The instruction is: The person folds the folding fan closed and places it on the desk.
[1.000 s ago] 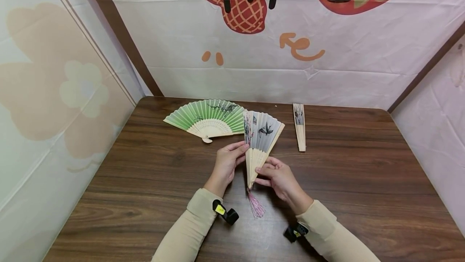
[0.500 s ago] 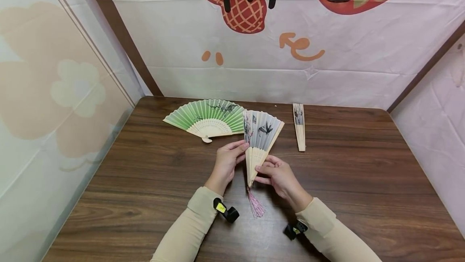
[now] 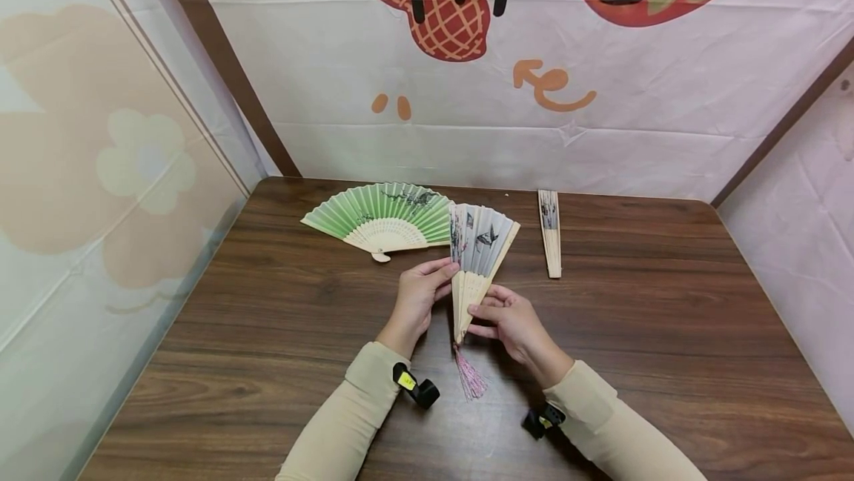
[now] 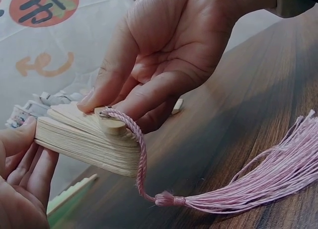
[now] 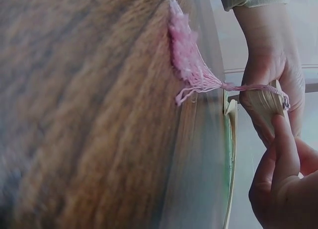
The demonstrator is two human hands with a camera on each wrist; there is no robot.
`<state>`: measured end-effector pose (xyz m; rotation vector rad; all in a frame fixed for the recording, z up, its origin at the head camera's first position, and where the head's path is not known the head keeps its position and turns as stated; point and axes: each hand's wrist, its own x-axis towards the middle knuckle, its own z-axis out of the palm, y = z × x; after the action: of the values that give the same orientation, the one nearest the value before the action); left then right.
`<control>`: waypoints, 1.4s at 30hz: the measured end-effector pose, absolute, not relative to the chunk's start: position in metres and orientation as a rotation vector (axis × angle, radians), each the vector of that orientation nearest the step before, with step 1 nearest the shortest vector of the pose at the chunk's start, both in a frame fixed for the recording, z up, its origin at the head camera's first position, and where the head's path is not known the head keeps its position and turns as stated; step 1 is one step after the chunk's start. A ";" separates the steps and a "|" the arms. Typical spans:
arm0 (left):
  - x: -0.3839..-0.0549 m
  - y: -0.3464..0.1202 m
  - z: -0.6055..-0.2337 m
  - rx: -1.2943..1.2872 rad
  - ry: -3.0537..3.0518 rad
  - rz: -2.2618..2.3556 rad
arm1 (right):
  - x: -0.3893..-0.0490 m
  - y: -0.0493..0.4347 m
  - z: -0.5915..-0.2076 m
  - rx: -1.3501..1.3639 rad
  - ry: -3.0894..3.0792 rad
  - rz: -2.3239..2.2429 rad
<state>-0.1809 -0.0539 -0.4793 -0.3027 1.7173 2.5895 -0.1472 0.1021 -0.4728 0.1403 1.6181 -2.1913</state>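
Both hands hold a partly spread folding fan (image 3: 475, 251) with pale grey-white cloth, a dark bird print and light wooden ribs. My left hand (image 3: 416, 299) pinches its left side at the top of the ribs, thumb in front. Lower down, my right hand (image 3: 512, 324) pinches the right guard stick between thumb and fingers. A pink tassel (image 4: 243, 189) hangs by a cord from the pivot end, and the left wrist view shows the ribs (image 4: 89, 144) stacked thickly on one side. Behind the fan's left edge lies a fully spread green folding fan (image 3: 373, 214).
A folded fan (image 3: 550, 234) with wooden sticks lies at the back right of the dark wooden table (image 3: 667, 333). Printed cloth walls (image 3: 333, 44) stand along the table's back and sides.
The right edge of the grey-white fan has come slightly inward, so its spread is a little narrower. Both hands keep nearly the same place and grip.
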 end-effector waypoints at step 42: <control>-0.181 -0.050 -0.485 -0.305 1.780 2.513 | -0.146 0.100 -0.472 0.150 1.666 -2.128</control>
<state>-0.1813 -0.0504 -0.4848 -0.3048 1.7798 2.5134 -0.1456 0.1003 -0.4717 0.1502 1.6658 -2.1284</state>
